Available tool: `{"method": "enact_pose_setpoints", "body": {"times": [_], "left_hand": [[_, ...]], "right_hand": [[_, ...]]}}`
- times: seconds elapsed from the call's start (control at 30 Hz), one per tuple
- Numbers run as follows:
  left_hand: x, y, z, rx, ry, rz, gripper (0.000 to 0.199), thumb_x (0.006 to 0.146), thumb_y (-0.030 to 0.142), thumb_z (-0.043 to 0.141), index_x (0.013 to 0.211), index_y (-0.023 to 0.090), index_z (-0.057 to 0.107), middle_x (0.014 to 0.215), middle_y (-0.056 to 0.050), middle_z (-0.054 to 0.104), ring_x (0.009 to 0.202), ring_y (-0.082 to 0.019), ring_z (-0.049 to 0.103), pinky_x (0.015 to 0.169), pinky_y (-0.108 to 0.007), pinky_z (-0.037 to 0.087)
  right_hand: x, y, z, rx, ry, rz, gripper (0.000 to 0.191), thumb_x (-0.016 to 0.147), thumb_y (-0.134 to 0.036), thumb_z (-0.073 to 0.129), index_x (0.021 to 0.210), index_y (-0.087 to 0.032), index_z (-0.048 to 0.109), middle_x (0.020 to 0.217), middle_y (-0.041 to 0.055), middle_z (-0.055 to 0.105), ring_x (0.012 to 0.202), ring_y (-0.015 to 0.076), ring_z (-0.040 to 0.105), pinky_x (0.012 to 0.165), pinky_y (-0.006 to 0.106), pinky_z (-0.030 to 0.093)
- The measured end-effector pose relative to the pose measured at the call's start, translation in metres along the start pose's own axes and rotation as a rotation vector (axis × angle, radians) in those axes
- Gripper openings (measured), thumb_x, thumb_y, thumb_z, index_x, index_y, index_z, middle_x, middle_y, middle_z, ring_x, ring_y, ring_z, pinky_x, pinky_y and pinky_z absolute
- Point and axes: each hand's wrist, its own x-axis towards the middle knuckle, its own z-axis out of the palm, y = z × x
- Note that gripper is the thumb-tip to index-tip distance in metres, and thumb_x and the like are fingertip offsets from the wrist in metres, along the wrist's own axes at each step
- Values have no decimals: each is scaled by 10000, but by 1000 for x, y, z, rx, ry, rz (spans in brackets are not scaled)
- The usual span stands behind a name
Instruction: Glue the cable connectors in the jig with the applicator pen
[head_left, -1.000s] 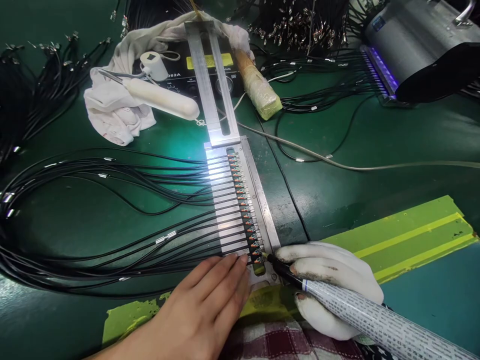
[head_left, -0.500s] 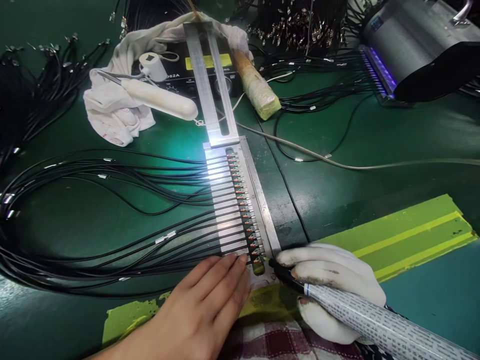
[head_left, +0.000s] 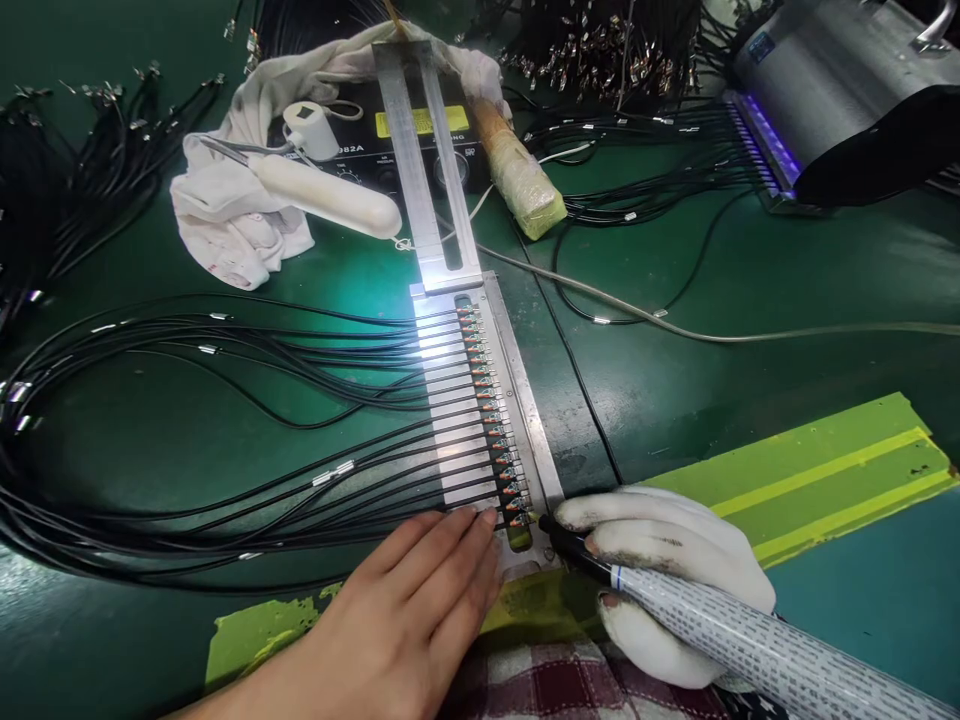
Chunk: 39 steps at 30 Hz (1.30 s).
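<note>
Black cables (head_left: 375, 450) lie side by side across a slotted metal jig (head_left: 459, 455), their stripped ends and small metal connectors (head_left: 495, 420) lined up over its slot. My left hand (head_left: 420, 600), bare, rests with fingers stretched out together on the near end of the jig, fingertips at the nearest cable. Its thumb is hidden. My right hand (head_left: 667, 570), in a white glove with bare fingertips, is closed round a thick pen-shaped tool (head_left: 697, 605) with a black nose and a printed barrel. The tool's tip is beside the nearest connector.
Behind the jig, a slotted metal bar (head_left: 420, 170) leans over a black control box (head_left: 352, 165). Near it are a white cloth (head_left: 232, 230), a white handle (head_left: 330, 195) and a wrapped handle (head_left: 525, 185). A metal lamp housing (head_left: 847, 110) glows violet at the right. Cable bundles (head_left: 97, 170) lie around.
The whole view has shifted very slightly. Both hands, the pen-shaped tool and the cables keep nearly the same places relative to the jig.
</note>
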Motion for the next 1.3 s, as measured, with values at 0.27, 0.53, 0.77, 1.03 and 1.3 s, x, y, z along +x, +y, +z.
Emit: {"method": "enact_pose_setpoints", "body": {"times": [0.27, 0.53, 0.77, 1.03, 1.3], "left_hand": [[-4, 0, 5, -2, 29, 4, 394, 1011, 173, 313, 1151, 137, 680, 1236, -80, 681, 1162, -249, 600, 966, -378, 449], [1, 4, 1, 14, -10, 27, 361, 1001, 186, 356, 1177, 123, 665, 1260, -99, 666, 1164, -266, 607, 955, -401, 491], [-1, 5, 0, 25, 3, 67, 393, 1003, 159, 310, 1169, 112, 664, 1231, -99, 682, 1142, -252, 617, 945, -384, 503], [-14, 5, 20, 25, 102, 58, 369, 981, 185, 355, 1204, 158, 648, 1282, -100, 640, 1185, -247, 570, 1042, -391, 420], [-11, 5, 15, 4, 83, 48, 394, 998, 172, 321, 1210, 123, 650, 1265, -110, 650, 1201, -260, 556, 1037, -401, 416]], "right_hand": [[3, 1, -1, -37, -35, 27, 213, 761, -162, 616, 972, -186, 627, 1029, 83, 735, 882, 202, 724, 728, 301, 605], [-6, -3, -5, -34, 21, -40, 207, 764, -158, 588, 968, -161, 623, 1035, 93, 730, 909, 210, 720, 796, 322, 578], [-6, -10, -6, -119, -38, -41, 168, 762, -157, 578, 926, -174, 608, 1007, 87, 744, 853, 198, 733, 751, 308, 588], [1, -9, -4, -115, -29, -37, 162, 746, -157, 569, 901, -175, 613, 962, 77, 754, 811, 183, 739, 695, 275, 597], [-4, -8, -2, -86, -17, -31, 193, 746, -152, 579, 935, -169, 614, 989, 85, 747, 851, 185, 733, 734, 287, 593]]}}
